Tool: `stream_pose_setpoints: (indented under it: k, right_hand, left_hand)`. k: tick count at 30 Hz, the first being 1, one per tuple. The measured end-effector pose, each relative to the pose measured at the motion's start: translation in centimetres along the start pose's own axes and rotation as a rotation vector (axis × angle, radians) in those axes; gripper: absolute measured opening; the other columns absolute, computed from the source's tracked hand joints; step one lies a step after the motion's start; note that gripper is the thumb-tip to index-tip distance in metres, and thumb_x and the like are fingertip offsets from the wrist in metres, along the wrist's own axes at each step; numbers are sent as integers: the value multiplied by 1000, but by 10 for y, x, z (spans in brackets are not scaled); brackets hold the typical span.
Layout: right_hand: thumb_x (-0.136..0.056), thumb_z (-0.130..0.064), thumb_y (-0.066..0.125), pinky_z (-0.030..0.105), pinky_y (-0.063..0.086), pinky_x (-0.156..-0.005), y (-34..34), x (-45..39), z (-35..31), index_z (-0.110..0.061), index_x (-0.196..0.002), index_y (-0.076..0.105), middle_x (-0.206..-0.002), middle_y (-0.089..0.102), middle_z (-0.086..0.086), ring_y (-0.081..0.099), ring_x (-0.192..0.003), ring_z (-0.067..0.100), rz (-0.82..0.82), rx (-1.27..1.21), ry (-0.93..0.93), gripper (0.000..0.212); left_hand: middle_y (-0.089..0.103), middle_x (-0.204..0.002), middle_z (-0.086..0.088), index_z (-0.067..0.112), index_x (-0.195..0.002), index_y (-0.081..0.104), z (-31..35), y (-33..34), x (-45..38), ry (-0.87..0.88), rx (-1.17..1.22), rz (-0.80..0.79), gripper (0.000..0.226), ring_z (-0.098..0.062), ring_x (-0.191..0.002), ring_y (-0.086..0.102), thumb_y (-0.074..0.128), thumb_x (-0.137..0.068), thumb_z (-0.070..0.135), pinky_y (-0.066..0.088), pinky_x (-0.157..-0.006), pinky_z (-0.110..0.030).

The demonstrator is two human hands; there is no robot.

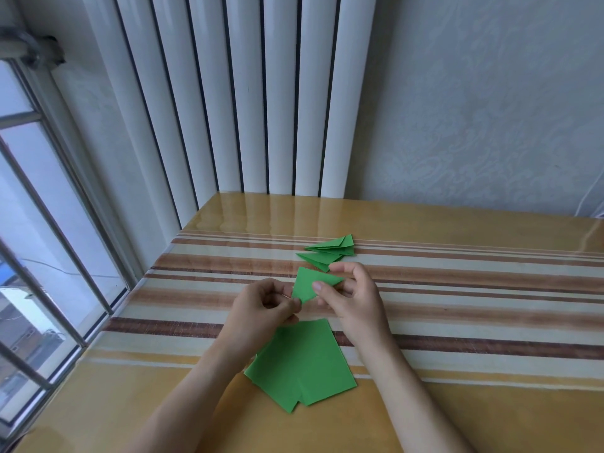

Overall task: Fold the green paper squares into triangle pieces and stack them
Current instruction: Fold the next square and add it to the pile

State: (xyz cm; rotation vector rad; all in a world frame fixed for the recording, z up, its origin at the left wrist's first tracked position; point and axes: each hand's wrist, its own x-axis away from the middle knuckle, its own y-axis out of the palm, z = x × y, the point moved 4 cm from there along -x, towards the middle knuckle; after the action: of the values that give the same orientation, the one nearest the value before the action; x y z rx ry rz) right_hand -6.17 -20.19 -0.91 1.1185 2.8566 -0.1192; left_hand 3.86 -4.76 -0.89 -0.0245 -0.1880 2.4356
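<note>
Left hand [264, 302] and right hand [351, 289] fingers pinch a green folded paper triangle [310, 286] above the glossy striped desk [457, 289]. Folded green triangle pile [330, 253] beyond; flat green paper squares [304, 364] beneath the wrists.

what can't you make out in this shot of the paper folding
Head view only:
- How many flat green squares there are: they overlap, and the left forearm covers one corner.
- The count of folded triangles: too small and overlapping.
- The held piece's folds, partly behind fingers of the left hand and right hand.
</note>
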Motion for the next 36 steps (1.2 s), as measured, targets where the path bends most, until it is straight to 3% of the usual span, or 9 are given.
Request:
stream_pose_setpoints:
  k: [5, 10, 13, 17, 20, 22, 26, 31, 36]
  right_hand:
    - [-92, -10, 78, 24, 57, -69, 0, 2, -3, -12, -119, 61, -82, 79, 3, 70, -68, 13, -46, -172, 63, 31]
    - [-96, -13, 74, 26, 58, -68, 8, 3, 3, 3, -93, 71, -76, 74, 9, 70, -70, 15, -191, -23, 29, 16]
    - [-98, -16, 72, 28, 59, -72, 9, 4, 4, 0, -88, 71, -74, 75, 3, 73, -71, 12, -201, 70, 14, 18]
    - [-99, -22, 72, 26, 58, -71, 8, 4, 5, -11, -85, 72, -74, 74, 0, 70, -70, 9, -221, 205, -12, 18]
    - [-99, -23, 71, 24, 54, -69, 9, 6, 3, -13, -80, 71, -71, 72, 0, 68, -68, 9, -207, 212, -17, 21]
    - [-100, -22, 69, 27, 54, -69, 9, 6, 2, -11, -79, 70, -69, 72, 0, 68, -67, 9, -162, 186, -7, 23]
    - [-100, -24, 68, 48, 61, -79, 2, 2, 2, -12, -77, 68, -70, 73, 3, 71, -71, 18, -52, 188, -18, 26]
    - [-102, -23, 65, 51, 61, -80, 1, 3, 1, -12, -77, 65, -71, 72, 2, 71, -72, 19, -49, 202, -47, 28]
    - [-95, -38, 68, 53, 62, -77, 6, 3, 1, -12, -78, 67, -78, 75, 8, 72, -75, 25, -127, 181, -35, 31]
  left_hand:
    - [74, -89, -30, -9, -101, 67, 4, 6, 3, 7, 100, -73, 13, -26, -79, 76, 72, -93, 1, 63, -79, -31]
    - [75, -85, -29, -11, -105, 62, 8, 3, 4, 17, 206, -20, 19, -27, -75, 76, 71, -91, -3, 63, -73, -27]
    - [77, -82, -22, -11, -105, 63, 8, 6, 5, 22, 178, -31, 15, -26, -77, 79, 70, -92, -4, 63, -72, -27]
    - [80, -90, -16, -1, -104, 73, 5, 9, 5, 31, 69, -77, 10, -32, -89, 78, 72, -95, 5, 64, -85, -38]
    - [80, -90, -14, 0, -104, 75, 4, 7, 4, 41, 39, -104, 10, -25, -83, 77, 70, -95, 4, 63, -80, -32]
    - [79, -87, -14, -2, -104, 74, 6, 7, 4, 38, 49, -112, 10, -20, -77, 75, 69, -95, 0, 60, -74, -25]
    - [77, -85, -15, -4, -102, 73, 5, 8, 4, 23, 32, -139, 8, -18, -73, 73, 68, -96, -1, 59, -73, -23]
    - [78, -86, -14, 1, -94, 71, 1, 11, 4, -15, 17, -131, 8, -20, -74, 72, 66, -99, 4, 58, -71, -25]
    - [76, -76, -9, 4, -93, 74, 5, 12, 6, 29, -50, -110, 18, -16, -66, 69, 71, -97, 21, 54, -64, -22]
